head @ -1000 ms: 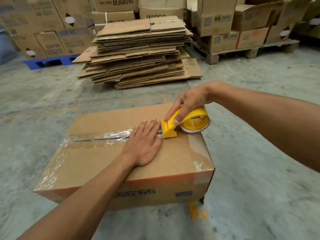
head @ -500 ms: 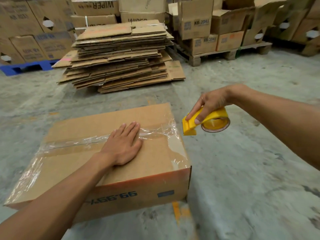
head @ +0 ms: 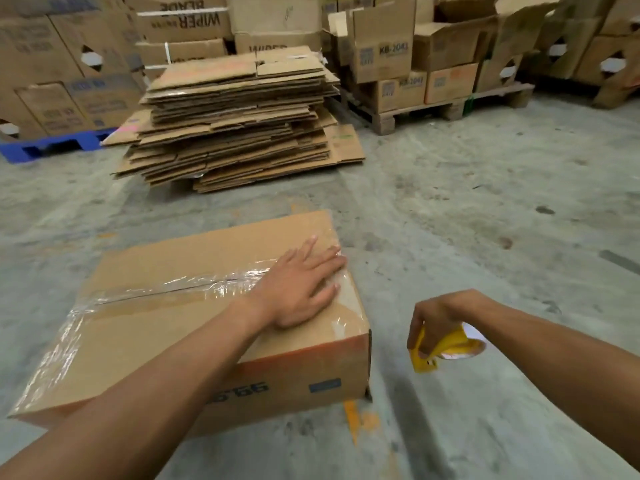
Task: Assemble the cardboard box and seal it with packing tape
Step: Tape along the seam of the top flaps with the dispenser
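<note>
A closed cardboard box (head: 166,327) sits on the concrete floor (head: 485,209), a strip of clear packing tape (head: 180,287) running along its top seam. The left hand (head: 301,285) lies flat on the box top near the right end, fingers spread over the tape. The right hand (head: 438,323) hovers beside the box, off its right side, curled around a yellow tape dispenser (head: 446,349). A stack of flattened cartons (head: 235,119) lies on the floor beyond.

Bare concrete floor (head: 485,209) lies open right of the cardboard box (head: 166,327); beyond the box, a stack of flattened cartons (head: 235,123) blocks passage.
</note>
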Tool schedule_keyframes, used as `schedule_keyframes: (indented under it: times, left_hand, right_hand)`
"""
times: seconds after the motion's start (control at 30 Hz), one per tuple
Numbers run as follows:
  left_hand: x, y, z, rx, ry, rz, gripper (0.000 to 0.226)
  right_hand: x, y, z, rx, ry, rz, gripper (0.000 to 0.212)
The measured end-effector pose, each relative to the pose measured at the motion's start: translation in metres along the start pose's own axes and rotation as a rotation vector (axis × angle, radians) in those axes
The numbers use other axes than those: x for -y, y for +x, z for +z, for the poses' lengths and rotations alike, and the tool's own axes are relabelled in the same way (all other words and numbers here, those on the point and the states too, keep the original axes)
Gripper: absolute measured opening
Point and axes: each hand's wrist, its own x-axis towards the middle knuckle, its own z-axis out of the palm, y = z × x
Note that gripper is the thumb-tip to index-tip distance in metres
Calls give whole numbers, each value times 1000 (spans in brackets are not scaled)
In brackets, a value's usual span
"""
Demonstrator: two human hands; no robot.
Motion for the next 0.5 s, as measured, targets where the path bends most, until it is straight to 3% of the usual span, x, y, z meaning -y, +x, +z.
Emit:
schedule_keyframes:
  times: [0.2,0.3,0.37,0.5]
  left_hand:
    - [-18,53,9,0,175,76,57]
    - [-24,56,8,27,101,51,55]
    - [-22,47,6,-80,-67,22,44]
    - [8,21,-11,-433,-475,-120,34]
  right_hand:
    - [8,-5,-38,-169,159,-37,42]
    - [9,-14,-59,-339,305,-44,39]
    - [9,-24,-68,-493,588,-103,37]
    - [25,-46,-83,-651,1441,-396,39]
